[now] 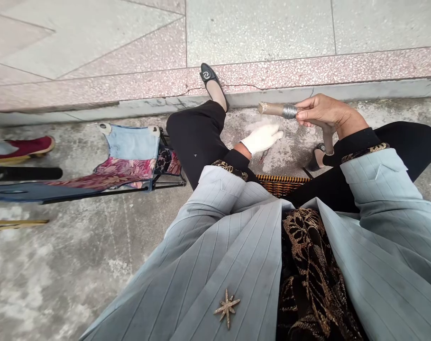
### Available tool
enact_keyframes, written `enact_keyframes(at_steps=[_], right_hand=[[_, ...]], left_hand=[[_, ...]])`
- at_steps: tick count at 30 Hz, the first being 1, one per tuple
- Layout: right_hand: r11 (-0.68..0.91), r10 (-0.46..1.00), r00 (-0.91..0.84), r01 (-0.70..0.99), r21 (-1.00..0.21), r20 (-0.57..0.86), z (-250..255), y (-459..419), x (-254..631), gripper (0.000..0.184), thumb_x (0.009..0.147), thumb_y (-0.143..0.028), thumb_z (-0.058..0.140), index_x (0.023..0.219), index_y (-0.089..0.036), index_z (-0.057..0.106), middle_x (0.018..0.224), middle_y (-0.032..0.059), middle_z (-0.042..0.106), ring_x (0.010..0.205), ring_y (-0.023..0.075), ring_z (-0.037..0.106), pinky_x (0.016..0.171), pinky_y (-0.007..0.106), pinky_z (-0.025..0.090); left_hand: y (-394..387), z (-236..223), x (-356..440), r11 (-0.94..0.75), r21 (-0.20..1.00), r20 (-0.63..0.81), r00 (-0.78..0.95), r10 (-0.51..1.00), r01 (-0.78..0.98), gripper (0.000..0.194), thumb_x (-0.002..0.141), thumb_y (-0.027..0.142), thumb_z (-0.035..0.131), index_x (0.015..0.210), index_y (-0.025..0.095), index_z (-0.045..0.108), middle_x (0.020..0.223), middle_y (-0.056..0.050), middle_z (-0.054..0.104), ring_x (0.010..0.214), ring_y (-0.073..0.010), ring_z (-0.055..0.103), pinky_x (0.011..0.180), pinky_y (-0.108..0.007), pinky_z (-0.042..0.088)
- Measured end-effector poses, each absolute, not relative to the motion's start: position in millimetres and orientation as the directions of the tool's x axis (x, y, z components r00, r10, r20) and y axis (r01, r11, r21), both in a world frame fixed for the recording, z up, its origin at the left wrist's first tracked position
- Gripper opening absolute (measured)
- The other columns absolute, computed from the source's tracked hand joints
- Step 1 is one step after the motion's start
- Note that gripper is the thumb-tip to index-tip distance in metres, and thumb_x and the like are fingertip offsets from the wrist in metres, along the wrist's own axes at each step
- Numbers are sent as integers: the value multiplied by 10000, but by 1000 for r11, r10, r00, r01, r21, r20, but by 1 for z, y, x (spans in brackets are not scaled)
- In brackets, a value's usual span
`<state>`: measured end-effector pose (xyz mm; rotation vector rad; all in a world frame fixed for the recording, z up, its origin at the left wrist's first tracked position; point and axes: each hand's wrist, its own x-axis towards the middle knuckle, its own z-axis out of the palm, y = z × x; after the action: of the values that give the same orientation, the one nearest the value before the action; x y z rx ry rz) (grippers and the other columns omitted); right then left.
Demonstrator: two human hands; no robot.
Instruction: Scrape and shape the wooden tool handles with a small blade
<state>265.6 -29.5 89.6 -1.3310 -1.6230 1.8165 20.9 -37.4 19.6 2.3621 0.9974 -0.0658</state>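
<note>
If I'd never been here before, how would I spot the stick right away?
Find the pale blue jacket and follow its right sleeve up the picture to the bare right hand. The bent brown stick is in its grip, one end poking out to the left. Nothing else here has shiny silver wire wound around it.

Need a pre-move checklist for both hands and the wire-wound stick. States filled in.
1. Right hand on the stick: ok, gripping it, fingertips beside the wire winding.
2. Wire wound around the stick: ok, a silver band; whether it is tight: cannot tell.
3. Left hand away from the stick: ok, visibly apart; whether it holds anything: cannot tell.
4. Both hands gloved: not ok, white glove on the left only, right bare.
5. Stick's full shape visible: not ok, partly hidden by the right hand.
</note>
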Motion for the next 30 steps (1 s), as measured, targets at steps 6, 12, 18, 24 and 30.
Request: enact_keyframes(at_steps=[6,12,18,24,30], right_hand=[[-296,803,-330,503,-812,-497,103,-37,252,248,785,-432,853,879,-214,780,709,13,648,648,154,542,610,300,452],[-278,879,-184,554,-785,-441,93,-35,248,364,821,-531,817,987,-209,782,699,29,627,667,188,566,624,342,479],[-250,862,-92,779,-575,-499,79,-22,255,470,845,-520,801,1129,-145,784,761,72,688,707,212,617,661,352,484],[-20,812,-123,971,-238,-570,72,-21,251,345,829,-499,811,974,-186,824,826,97,735,799,263,678,707,371,489],[-64,279,-446,875,-480,-850,81,-33,250,415,668,-540,905,858,-184,809,635,10,645,579,143,553,626,314,457]], left_hand=[[-39,13,25,-554,438,-299,696,653,708,416,1077,341,356,1149,109,693,1174,-139,734,1113,-268,664,1001,-361,467],[-40,16,24,-537,486,-346,716,606,690,379,1070,318,372,1156,151,701,1128,-96,756,1046,-239,686,926,-324,477],[-41,17,24,-591,398,-335,711,619,702,409,1075,351,380,1259,157,688,1186,-115,759,1105,-266,691,917,-337,471],[-43,20,21,-674,284,-320,731,603,681,402,1075,342,381,1243,170,703,1122,-122,772,1021,-270,721,835,-348,479],[-45,15,21,-721,405,-217,825,522,562,352,1053,339,424,1176,193,720,1054,-108,768,953,-255,721,822,-351,497]])
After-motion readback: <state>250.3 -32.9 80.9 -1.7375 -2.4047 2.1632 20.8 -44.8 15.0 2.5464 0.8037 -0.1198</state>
